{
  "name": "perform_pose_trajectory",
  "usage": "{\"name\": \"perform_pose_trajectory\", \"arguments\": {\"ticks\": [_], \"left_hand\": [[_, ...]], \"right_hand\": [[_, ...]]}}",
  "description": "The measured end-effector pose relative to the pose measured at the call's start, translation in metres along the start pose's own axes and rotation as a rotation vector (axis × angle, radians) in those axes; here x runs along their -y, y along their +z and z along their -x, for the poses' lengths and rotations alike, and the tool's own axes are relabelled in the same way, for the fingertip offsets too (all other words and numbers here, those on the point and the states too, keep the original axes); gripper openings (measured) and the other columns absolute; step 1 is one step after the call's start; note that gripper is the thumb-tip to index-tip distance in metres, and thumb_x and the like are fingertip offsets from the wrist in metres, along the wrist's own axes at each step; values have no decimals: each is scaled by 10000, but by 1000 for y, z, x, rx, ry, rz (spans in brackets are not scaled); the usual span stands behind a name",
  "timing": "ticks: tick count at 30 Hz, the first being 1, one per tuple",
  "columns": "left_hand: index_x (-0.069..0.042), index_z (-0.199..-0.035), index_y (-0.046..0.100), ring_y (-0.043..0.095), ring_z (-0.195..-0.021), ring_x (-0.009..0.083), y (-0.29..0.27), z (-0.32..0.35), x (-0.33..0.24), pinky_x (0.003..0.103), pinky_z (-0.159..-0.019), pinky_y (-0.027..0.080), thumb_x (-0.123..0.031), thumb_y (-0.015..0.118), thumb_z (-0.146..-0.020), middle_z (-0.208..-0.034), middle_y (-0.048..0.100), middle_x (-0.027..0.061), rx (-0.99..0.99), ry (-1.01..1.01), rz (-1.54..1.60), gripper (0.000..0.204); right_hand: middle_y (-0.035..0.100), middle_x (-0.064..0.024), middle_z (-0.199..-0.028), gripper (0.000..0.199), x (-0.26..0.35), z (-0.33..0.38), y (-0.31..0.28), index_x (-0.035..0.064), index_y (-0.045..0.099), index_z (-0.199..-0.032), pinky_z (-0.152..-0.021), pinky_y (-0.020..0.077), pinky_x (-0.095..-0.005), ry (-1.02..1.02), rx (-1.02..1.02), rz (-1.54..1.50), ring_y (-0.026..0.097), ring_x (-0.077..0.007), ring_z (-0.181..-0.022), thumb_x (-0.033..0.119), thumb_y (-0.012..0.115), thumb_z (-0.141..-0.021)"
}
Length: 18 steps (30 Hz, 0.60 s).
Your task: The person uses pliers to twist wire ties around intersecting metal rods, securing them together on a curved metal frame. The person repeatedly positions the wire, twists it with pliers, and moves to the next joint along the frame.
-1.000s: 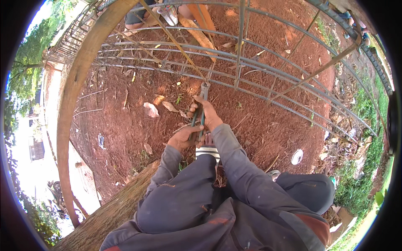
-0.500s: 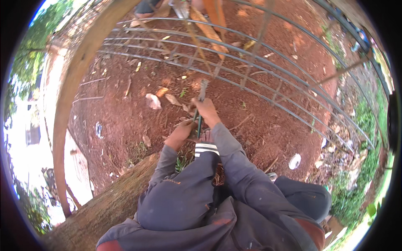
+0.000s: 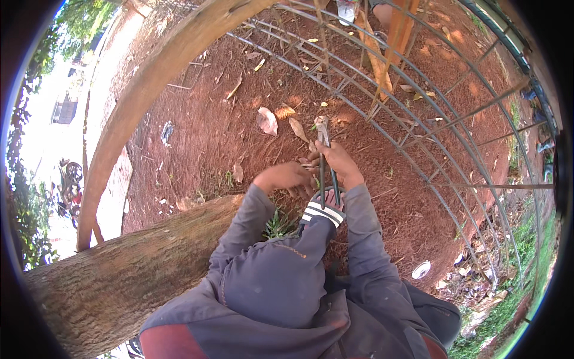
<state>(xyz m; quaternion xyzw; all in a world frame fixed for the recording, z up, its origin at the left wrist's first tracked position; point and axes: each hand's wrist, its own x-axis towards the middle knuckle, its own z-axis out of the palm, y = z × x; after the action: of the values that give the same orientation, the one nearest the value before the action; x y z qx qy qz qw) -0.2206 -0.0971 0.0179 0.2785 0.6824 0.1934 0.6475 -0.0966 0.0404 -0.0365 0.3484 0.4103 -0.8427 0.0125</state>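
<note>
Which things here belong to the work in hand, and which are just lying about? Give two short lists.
In use:
- pincers gripped by the right hand
- left hand close beside them
- steel bar cage lying on the ground

Lying about:
- dry leaves
- white lid
- tree trunk
- curved wooden pole

Red soil ground (image 3: 197, 125) is seen scattered with dry leaves (image 3: 266, 121). A thick tree trunk (image 3: 113, 281) lies at 8 o'clock. A curved wooden pole (image 3: 128, 113) runs from 9 to 12. A small white lid (image 3: 421, 270) sits at 4 o'clock; grass (image 3: 508, 311) at 5.
</note>
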Motion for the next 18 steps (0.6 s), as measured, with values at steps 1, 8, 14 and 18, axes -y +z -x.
{"name": "perform_pose_trajectory", "arguments": {"ticks": [1,8,14,18], "left_hand": [[-25,-1140,691,728,-866,249,-15,2,3,386,-754,594,-254,592,-947,-999,735,152,-102,-3,19,316],[-79,-1066,727,708,-921,364,-84,11,73,475,-847,545,-286,596,-894,-1006,716,233,-1194,-137,-462,300],[-39,-1172,639,610,-1133,435,-21,-18,92,476,-910,523,-229,651,-860,-1294,606,215,-1103,-94,-572,365],[-48,-1302,558,471,-1304,439,30,-29,90,489,-1038,440,-202,658,-863,-1460,456,192,-1004,71,-596,476]], "right_hand": [[681,-144,-941,303,-4,-3,-5,4,547,-1075,-576,584,-337,11,-16,86,681,-191,-767,303,544,-1026],[685,-220,-863,265,-10,-10,-42,-53,584,-1102,-649,571,-436,-66,-200,596,698,-315,-743,154,570,-939],[648,-273,-1145,508,1,-25,-57,16,524,-1364,-948,484,-507,-539,-378,1173,604,-464,-1070,95,586,-866],[642,-258,-1203,579,-9,-45,-82,39,509,-1407,-961,489,-478,-892,-195,1179,618,-430,-1095,132,651,-853]]}}
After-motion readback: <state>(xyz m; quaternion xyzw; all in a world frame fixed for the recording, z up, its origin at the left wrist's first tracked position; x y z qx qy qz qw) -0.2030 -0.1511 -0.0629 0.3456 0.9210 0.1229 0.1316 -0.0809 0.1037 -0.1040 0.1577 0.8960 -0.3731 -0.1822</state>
